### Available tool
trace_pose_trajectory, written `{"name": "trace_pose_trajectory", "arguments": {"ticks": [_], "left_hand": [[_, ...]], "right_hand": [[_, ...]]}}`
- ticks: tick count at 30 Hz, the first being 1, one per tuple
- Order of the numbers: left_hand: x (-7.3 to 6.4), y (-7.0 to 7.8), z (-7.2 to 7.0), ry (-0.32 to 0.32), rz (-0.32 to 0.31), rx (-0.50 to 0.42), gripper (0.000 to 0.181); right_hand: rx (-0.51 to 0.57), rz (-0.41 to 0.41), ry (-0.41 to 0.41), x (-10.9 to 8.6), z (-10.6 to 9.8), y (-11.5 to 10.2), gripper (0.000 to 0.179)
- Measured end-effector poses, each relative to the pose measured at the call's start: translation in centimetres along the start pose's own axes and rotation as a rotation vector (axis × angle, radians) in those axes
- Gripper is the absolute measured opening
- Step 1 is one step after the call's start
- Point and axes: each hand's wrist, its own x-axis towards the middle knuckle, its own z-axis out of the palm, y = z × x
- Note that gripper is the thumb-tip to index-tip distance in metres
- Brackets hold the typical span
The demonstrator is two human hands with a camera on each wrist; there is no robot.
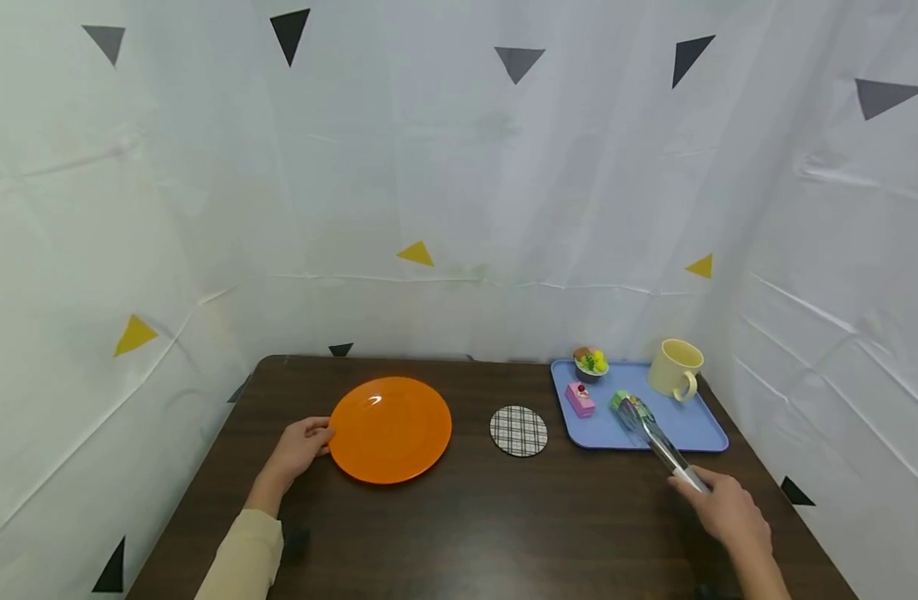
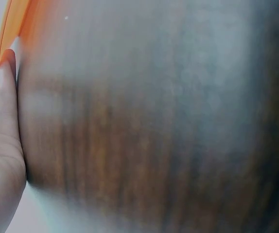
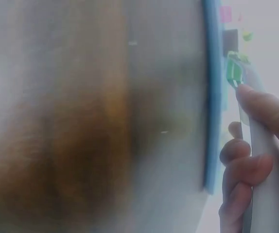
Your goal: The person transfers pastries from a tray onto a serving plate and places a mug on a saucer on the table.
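My left hand [image 1: 294, 454] pinches the left rim of an orange plate [image 1: 390, 430] on the table. In the left wrist view a finger [image 2: 7, 97] lies under the plate's edge. My right hand [image 1: 729, 508] grips metal tongs [image 1: 663, 446] with a pale handle, its fingers curled round them in the right wrist view. The tips of the tongs reach over a blue tray [image 1: 684, 427] and lie at a small green piece of toy food [image 1: 619, 400]. Left of it on the tray sits a pink cake slice [image 1: 581, 400] with a red topping.
A small dark cup of colourful toy food [image 1: 591, 365] stands at the tray's back left, a yellow mug [image 1: 672, 368] at its back right. Between plate and tray lies a round checked coaster [image 1: 518, 431]. White curtains [image 1: 459, 183] with triangles surround the dark wooden table [image 1: 459, 525].
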Motion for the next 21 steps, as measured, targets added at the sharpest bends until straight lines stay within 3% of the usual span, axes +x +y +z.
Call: {"name": "trace_pose_trajectory", "arguments": {"ticks": [9, 17, 21], "left_hand": [[-0.2, 0.2, 0.0, -0.004, 0.02, 0.019, 0.05], [0.4, -0.1, -0.5, -0.018, -0.018, 0.031, 0.051], [0.2, 0.0, -0.3, -0.023, -0.005, 0.012, 0.05]], "right_hand": [[-0.017, -0.08, 0.041, 0.3, -1.5, -2.0, 0.102], [0.005, -0.162, 0.064, 0.7, -0.9, -5.4, 0.092], [0.034, -0.181, 0.068, 0.6, -0.6, -6.9, 0.094]]}}
